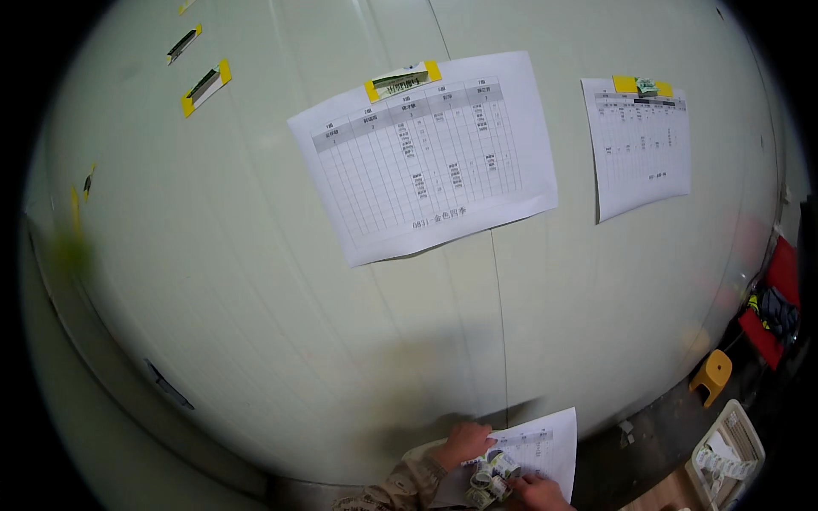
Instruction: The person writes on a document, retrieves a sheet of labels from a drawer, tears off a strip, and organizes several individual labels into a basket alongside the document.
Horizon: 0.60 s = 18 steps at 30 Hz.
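Note:
At the bottom of the view, my left hand (pixel 467 444) has its fingers closed at the upper left edge of a white printed sheet (pixel 558 439). My right hand (pixel 538 492) is lower and to the right, over the same sheet, with its fingertips closed against a bunch of rolls. Several small rolls of green and white labels (pixel 487 479) lie bunched between my two hands, in front of the sheet. Part of the right hand is cut off by the lower edge.
A pale panel wall faces me, with a large printed table sheet (pixel 426 170) and a smaller sheet (pixel 641 153) taped up. Yellow-edged clips (pixel 206 88) are stuck at upper left. At right are a yellow stool (pixel 712 375), a red chair (pixel 782 272) and a beige basket (pixel 757 434) holding label strips.

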Each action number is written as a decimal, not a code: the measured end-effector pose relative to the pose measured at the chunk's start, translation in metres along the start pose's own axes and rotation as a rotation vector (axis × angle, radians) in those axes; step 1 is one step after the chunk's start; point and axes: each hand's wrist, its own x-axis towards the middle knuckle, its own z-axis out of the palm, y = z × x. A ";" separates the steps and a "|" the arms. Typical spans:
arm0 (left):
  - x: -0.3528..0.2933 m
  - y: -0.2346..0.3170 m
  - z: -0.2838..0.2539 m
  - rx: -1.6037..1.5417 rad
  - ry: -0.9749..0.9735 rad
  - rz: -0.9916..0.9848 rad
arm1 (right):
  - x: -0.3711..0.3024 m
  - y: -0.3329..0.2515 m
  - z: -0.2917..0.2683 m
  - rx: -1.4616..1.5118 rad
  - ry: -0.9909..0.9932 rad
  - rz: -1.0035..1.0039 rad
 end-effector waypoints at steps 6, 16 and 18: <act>-0.009 -0.004 0.001 0.005 0.018 0.032 | -0.004 -0.006 0.003 0.020 -0.105 0.076; -0.047 -0.019 0.046 0.038 -0.091 -0.022 | -0.026 -0.037 -0.015 0.275 -0.242 0.138; -0.047 -0.035 0.068 0.157 -0.028 0.129 | -0.027 -0.036 -0.015 0.204 -0.204 0.252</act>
